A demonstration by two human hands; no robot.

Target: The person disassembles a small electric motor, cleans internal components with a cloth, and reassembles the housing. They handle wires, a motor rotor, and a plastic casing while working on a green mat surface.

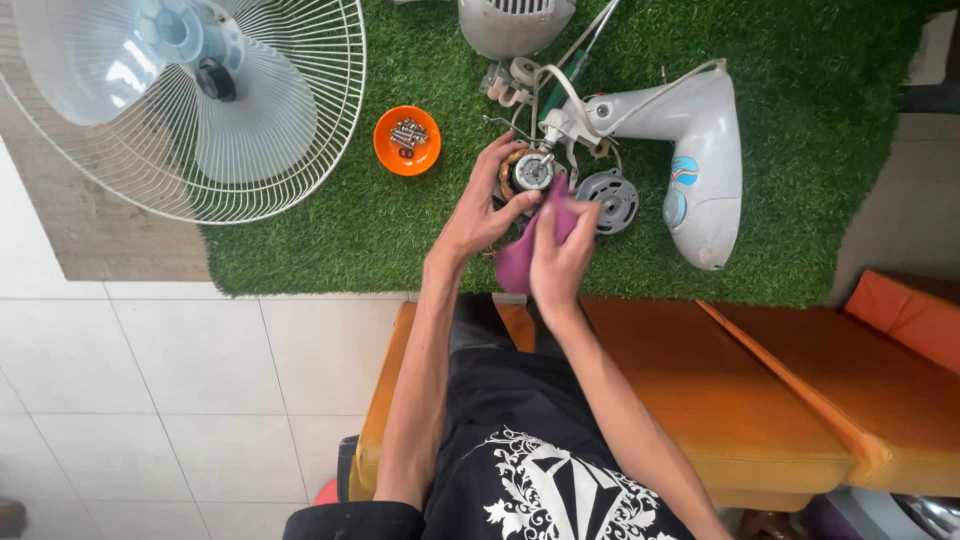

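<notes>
Head view, and I'm watching the left hand (478, 205) cupping a small fan motor (532, 171) over the green turf mat (330, 240), its grip curling around the round metal part and pinching it at the rim. The right hand (562, 250) is pressing a purple cloth (520, 262) against the motor's side, fingers pressed together on the fabric. The motor is sitting just off the mat, wired to the white fan body (700, 160) lying beside it. A grey round cover (610, 198) is lying just right of the hands. An orange bowl (407, 140) of screws is resting near the left hand, and the fan cage with blades (190, 100) is lying well apart at the left. To my eye, wiping well here means keeping the left grip steady, working the cloth in short strokes, and sparing those thin wires (570, 95) any tugging.
</notes>
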